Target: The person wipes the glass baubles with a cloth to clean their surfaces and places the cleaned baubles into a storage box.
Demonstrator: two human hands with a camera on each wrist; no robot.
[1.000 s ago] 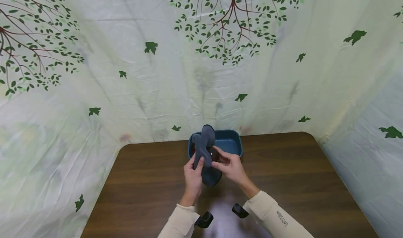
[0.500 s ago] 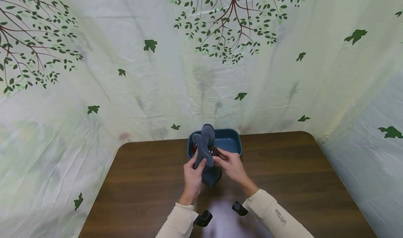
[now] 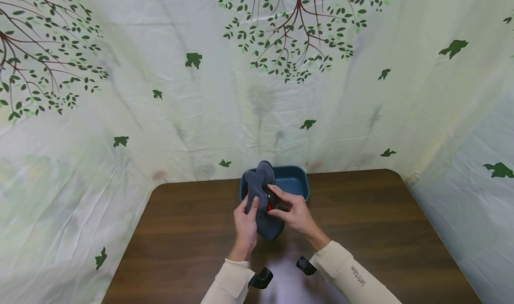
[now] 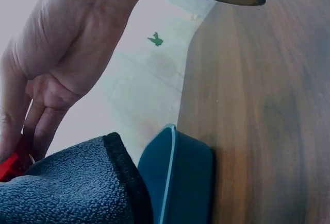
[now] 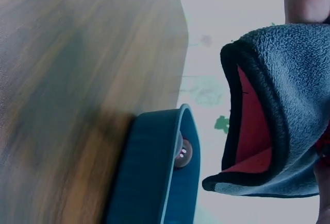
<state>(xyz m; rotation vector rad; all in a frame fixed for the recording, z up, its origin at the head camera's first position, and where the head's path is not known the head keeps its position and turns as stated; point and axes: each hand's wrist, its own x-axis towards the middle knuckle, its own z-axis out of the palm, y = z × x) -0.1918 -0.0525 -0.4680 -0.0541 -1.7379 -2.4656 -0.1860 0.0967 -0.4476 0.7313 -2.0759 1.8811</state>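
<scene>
Both hands hold a grey fleece pouch (image 3: 262, 192) with a red lining (image 5: 252, 131) above the near edge of a dark blue tub (image 3: 295, 181). My left hand (image 3: 246, 221) grips the pouch's left side, thumb on the cloth. My right hand (image 3: 291, 210) pinches its right edge, fingers at the opening where red shows. The left wrist view shows grey fleece (image 4: 67, 188) under my left hand's fingers (image 4: 36, 121) and the tub (image 4: 178, 177) beside it. The right wrist view shows the pouch's mouth (image 5: 278, 110) gaping over the tub's rim (image 5: 180, 152).
A brown wooden table (image 3: 180, 232) fills the lower half, with the tub at its far edge. A pale sheet printed with green leaves and branches (image 3: 257, 94) hangs behind and on both sides. A small round object (image 5: 183, 153) sits inside the tub.
My right hand's fingers have moved up from the pouch's lower edge to its opening, and red lining now shows there. The left hand has kept its grip.
</scene>
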